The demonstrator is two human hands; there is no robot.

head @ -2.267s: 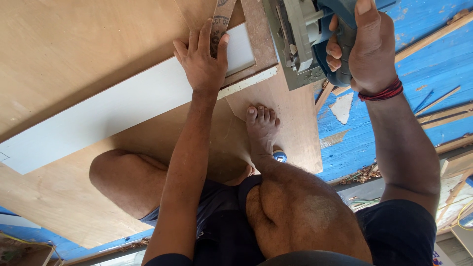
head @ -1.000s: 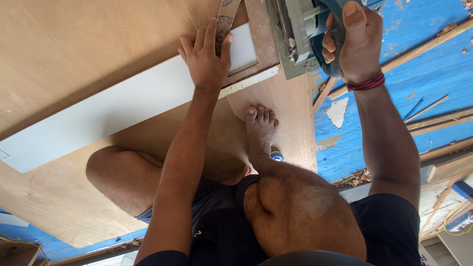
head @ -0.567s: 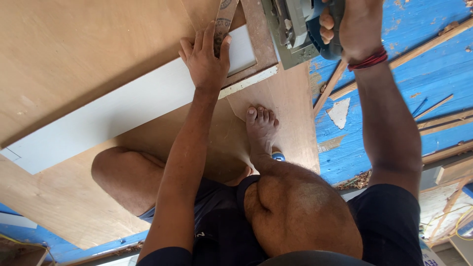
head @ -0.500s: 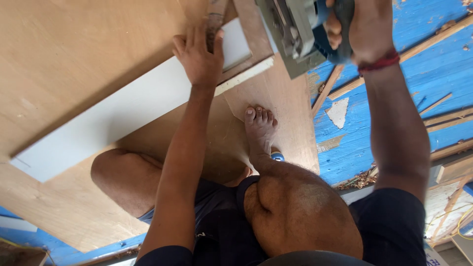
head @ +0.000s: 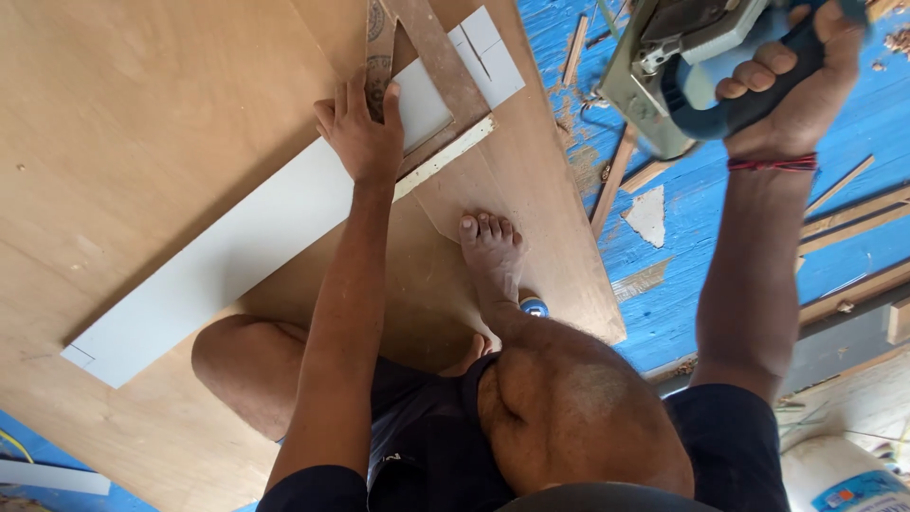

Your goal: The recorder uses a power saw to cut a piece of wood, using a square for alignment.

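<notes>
The white board (head: 256, 242) lies slantwise on the plywood sheet (head: 142, 114), a wooden square (head: 431, 81) laid across its far end. The left hand (head: 362, 137) presses flat there, fingers spread over board and square. The circular saw (head: 678, 66), gripped tight by the right hand (head: 791, 90), has swung off the plywood in the last half second and hangs above the blue floor (head: 720, 275), so no cutting goes on now. Its blade is blurred and cut off at the top.

bright even daylight, soft shadows under the left forearm and the white board (head: 237, 256), motion blur on the circular saw (head: 682, 66) at top right, wide-angle stretch toward the edges
</notes>
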